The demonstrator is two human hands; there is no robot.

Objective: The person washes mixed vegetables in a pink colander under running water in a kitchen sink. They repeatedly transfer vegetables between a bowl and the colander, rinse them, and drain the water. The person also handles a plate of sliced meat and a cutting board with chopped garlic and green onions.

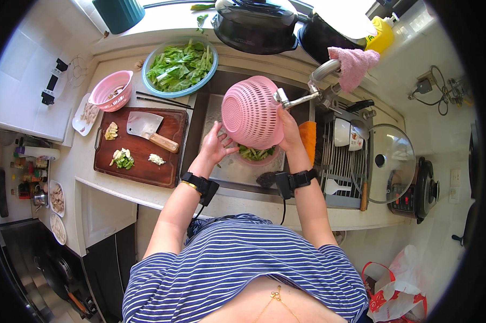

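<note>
A pink plastic colander (249,113) is tilted on its side over the sink (222,173), its perforated base facing left. My right hand (288,128) grips its rim on the right. Just left of the colander, my left hand (219,142) is spread with nothing in it; whether a fingertip touches the colander I cannot tell. Beneath the colander, chopped leafy greens (255,153) sit in a pink bowl (263,162) in the sink, partly hidden. The metal faucet (297,98) reaches over the colander's upper right.
Left of the sink, a wooden cutting board (140,157) bears a cleaver (152,131) and chopped aromatics. Behind it are black chopsticks (164,100), a blue-rimmed bowl of greens (180,66) and a pink basket (113,91). A dish rack (339,161) and glass lid (388,161) stand right.
</note>
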